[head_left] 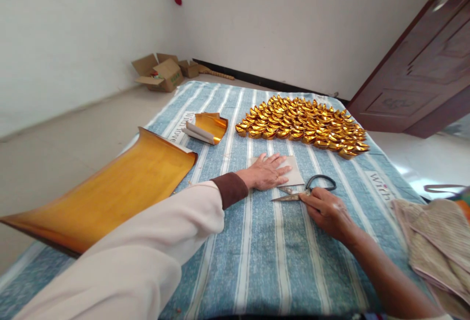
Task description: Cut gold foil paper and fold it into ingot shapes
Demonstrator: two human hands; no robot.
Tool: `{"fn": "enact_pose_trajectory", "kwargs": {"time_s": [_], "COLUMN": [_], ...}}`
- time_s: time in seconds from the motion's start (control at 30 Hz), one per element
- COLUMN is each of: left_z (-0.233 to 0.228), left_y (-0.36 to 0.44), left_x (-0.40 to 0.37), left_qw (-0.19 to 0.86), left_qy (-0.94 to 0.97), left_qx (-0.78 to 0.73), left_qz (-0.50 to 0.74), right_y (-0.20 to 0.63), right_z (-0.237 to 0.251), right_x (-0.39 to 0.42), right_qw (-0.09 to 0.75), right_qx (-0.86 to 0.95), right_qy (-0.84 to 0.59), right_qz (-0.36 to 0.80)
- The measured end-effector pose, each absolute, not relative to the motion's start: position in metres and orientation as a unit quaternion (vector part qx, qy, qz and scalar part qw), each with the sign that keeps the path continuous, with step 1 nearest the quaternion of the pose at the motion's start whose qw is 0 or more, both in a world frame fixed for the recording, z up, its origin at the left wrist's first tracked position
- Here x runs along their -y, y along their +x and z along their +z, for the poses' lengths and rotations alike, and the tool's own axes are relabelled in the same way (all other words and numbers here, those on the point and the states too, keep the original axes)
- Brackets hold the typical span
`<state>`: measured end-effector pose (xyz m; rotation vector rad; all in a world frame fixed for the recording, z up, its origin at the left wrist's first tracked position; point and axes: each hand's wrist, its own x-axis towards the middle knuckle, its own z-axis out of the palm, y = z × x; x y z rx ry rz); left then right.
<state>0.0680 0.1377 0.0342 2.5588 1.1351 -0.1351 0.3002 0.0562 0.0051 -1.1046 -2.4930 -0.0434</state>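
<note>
My left hand (270,171) lies flat with fingers spread on a folded or stacked piece of greyish paper (295,178). The paper rests on the striped blue cloth, just beyond the scissors. In my right hand (328,212) are scissors (288,197) with a black looped handle. Their metal blades are parted and point left, close to the paper's near edge. Beyond both hands sits a large cluster of folded shiny gold paper pieces (301,122). A big curling gold sheet (110,188) lies left of my left forearm, and a smaller rolled gold sheet (211,126) is behind it.
The striped cloth (223,271) covers the table. A beige towel (436,241) hangs or lies at the right edge. On the floor at the back left are an open cardboard box (171,75) and a smaller box (190,69). A brown wooden door (414,75) stands at right.
</note>
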Motion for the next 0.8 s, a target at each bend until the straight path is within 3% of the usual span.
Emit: {"fn": "enact_pose_trajectory", "kwargs": {"time_s": [0.8], "left_z": [0.032], "left_y": [0.070], "left_x": [-0.140], "left_qw": [0.158], "left_qy": [0.906], "left_qx": [-0.388], "left_qz": [-0.058], "right_y": [0.270], "right_z": [0.009], "right_x": [-0.053], "right_qw": [0.204], "right_qx": [0.901], "right_qy": [-0.382], "right_qz": [-0.030]}}
